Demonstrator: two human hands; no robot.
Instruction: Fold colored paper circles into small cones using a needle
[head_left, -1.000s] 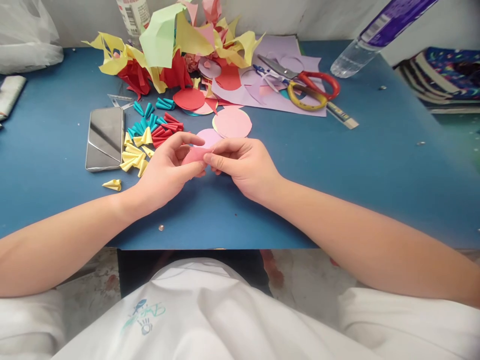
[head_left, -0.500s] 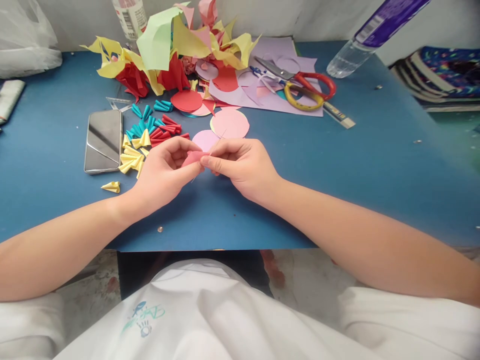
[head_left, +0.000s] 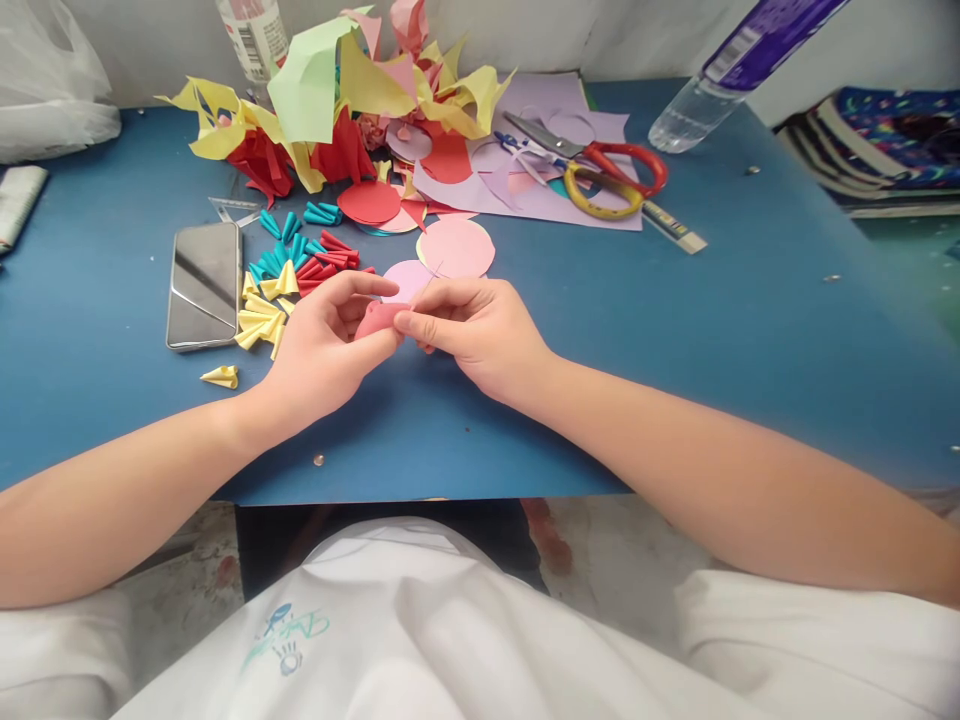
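Observation:
Between my hands, over the front middle of the table, is a piece of pink paper (head_left: 377, 318) curled into a roll. My right hand (head_left: 491, 338) pinches its right end between thumb and fingers. My left hand (head_left: 319, 345) steadies the curled left side with the thumb and lower fingers, its index finger raised off the paper. A thin, needle-like stick (head_left: 438, 268) pokes up by my right fingers; its rest is hidden. Just behind lie a lilac paper circle (head_left: 405, 277) and pink paper circles (head_left: 456, 248). Small yellow paper cones (head_left: 259, 322) lie near my left hand.
Teal cones (head_left: 292, 250) and red cones (head_left: 330, 260) lie beside a phone (head_left: 204, 285). Behind are crumpled paper scraps (head_left: 307, 90), a red paper circle (head_left: 369, 202), scissors (head_left: 600, 170) on lilac paper (head_left: 450, 190), and a tilted plastic bottle (head_left: 697, 110).
My left index finger has lifted away from the pink paper, which now looks more rounded at its left side. Both hands have shifted slightly left in view.

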